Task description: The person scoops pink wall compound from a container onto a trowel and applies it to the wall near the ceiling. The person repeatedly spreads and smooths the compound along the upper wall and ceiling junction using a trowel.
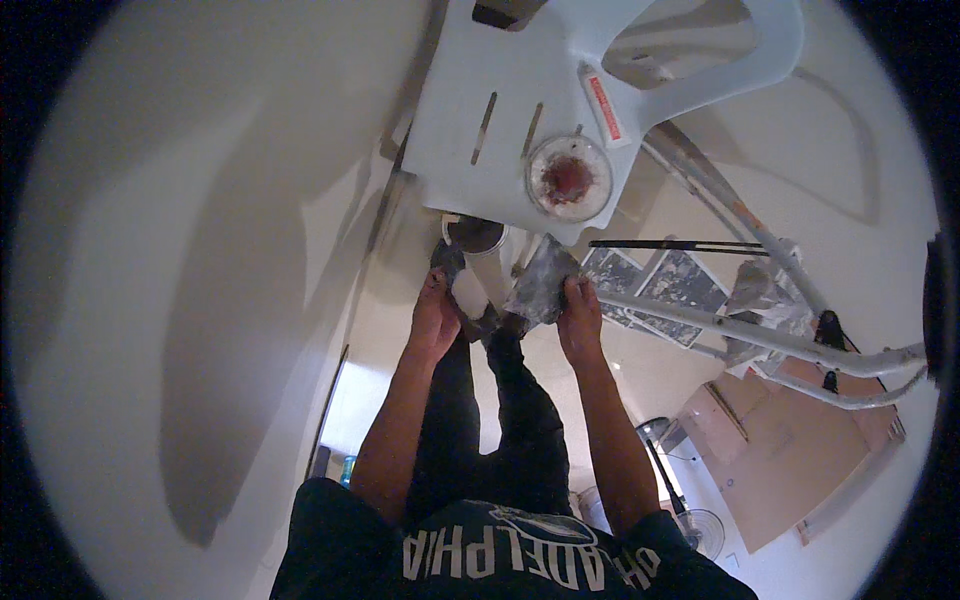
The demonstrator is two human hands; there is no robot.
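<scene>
In front of my legs, my right hand (pixel 579 315) pinches a flat, grey, smeared spreader plate (pixel 545 280) by its right edge. My left hand (pixel 436 315) is closed at the lower end of a flat dark-grey piece (pixel 449 260). A pale patch shows beside that piece, and its exact kind is unclear. Just beyond both hands, a round can (pixel 475 234) with a dark inside stands partly under the seat of a white plastic chair (pixel 450 150). On the seat sits a round tub (pixel 545 200) of whitish paste with a reddish-brown patch, beside a white-and-red tube (pixel 603 105).
A paint-spattered metal stepladder (pixel 700 318) stands to the right, close to my right hand. Behind it lie speckled dark panels (pixel 690 280) and a brown cardboard box (pixel 790 440). A fan (pixel 700 530) is at lower right. A pale wall (pixel 240 300) runs along the left.
</scene>
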